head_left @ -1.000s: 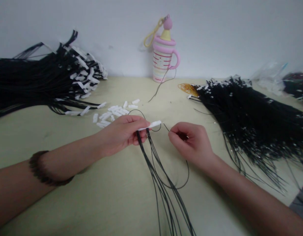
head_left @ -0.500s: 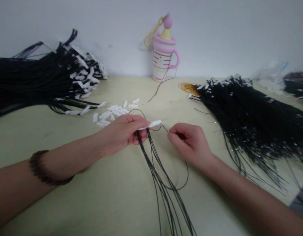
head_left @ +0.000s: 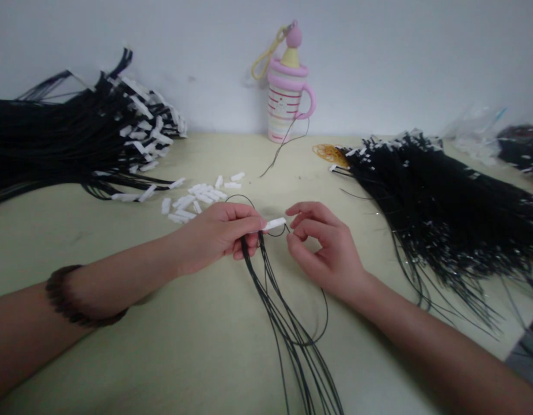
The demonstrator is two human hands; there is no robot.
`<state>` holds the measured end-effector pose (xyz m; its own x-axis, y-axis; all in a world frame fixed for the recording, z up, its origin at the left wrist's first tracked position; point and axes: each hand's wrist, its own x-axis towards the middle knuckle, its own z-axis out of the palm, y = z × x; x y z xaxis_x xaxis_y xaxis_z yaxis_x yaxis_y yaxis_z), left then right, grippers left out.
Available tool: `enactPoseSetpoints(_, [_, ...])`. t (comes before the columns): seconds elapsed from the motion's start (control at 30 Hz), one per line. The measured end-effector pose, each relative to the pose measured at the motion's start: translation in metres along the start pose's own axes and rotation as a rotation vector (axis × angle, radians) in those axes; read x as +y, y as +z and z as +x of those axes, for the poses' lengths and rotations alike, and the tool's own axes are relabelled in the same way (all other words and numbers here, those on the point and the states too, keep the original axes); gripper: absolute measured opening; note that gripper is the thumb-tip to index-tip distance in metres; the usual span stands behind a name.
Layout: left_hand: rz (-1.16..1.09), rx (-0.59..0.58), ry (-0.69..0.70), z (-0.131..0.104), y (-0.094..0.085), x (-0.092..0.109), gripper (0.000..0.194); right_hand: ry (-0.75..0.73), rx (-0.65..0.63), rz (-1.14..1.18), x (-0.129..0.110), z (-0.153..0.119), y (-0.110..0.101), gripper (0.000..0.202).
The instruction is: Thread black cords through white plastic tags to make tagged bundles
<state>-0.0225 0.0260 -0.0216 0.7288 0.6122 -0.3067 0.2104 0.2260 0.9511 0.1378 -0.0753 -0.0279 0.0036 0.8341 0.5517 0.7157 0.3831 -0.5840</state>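
Between the thumb and fingers of my left hand (head_left: 225,233) is a white strip (head_left: 275,223), its right end sticking out past the fingertips. Several thin black cords (head_left: 270,294) hang down from the strip toward the front edge of the view. Just to the right, the thumb and index finger of my right hand (head_left: 329,248) pinch a single black cord near the strip's end, with the other fingers lifted. A loop of cord (head_left: 327,314) droops below that hand, and a small loop shows under the strip.
Loose white pieces (head_left: 197,199) lie behind my left hand. A large bundle of black cords with white tabs (head_left: 76,138) is at the left, another bundle (head_left: 456,196) at the right. A pink-lidded cup (head_left: 286,106) stands by the wall, near an orange coil (head_left: 331,154).
My right hand has moved slightly left, closer to the strip's end, and its upper fingers have lifted and spread. My left hand keeps its hold on the strip.
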Motion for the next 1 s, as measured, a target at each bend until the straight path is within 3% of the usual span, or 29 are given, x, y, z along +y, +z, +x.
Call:
enactPoseSetpoints(0.9, [-0.098, 0.011, 0.023, 0.002, -0.001, -0.001, 0.016, -0.007, -0.017, -0.013, 0.005, -0.001, -0.001, 0.009])
enactPoseSetpoints(1.0, [-0.159, 0.045, 0.077, 0.0, -0.004, 0.005, 0.014, 0.113, -0.155, 0.063, 0.011, 0.003, -0.006, 0.015])
